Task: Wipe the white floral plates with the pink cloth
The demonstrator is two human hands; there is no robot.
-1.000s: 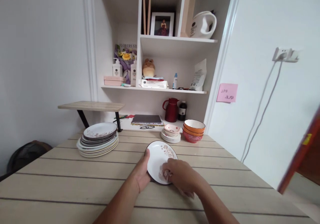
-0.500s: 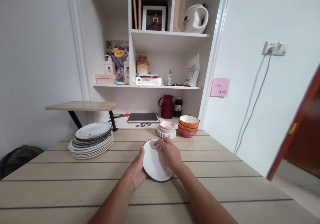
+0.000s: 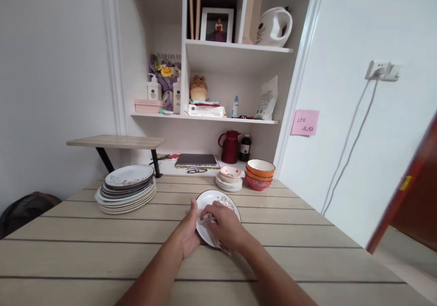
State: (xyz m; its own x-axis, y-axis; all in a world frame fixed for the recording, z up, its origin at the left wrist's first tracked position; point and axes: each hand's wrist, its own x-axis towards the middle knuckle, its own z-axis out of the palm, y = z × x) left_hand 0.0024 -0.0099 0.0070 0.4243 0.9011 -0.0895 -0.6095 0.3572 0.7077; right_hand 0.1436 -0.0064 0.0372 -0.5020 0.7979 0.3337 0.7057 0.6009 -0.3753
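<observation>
A round white plate (image 3: 206,200) with a dark rim and a floral print at its upper right is held above the slatted table (image 3: 112,256). My left hand (image 3: 187,235) grips its left edge, thumb at the rim and the other fingers hidden beneath. In my right hand (image 3: 225,224) a crumpled whitish cloth (image 3: 206,219) is pinched and pressed on the plate's face; a loose end hangs below the palm.
At the left stands a stack of plates (image 3: 128,177), near a small raised wooden shelf (image 3: 116,141). Small dishes (image 3: 229,183) and stacked bowls (image 3: 259,174) sit beyond the plate to the right. Behind them are eyeglasses (image 3: 197,170), a laptop (image 3: 197,159) and a red jug (image 3: 230,146).
The plate has turned, its floral print going from lower right to upper right. My right hand has moved the cloth down and slightly left across the plate. My left hand still holds the edge.
</observation>
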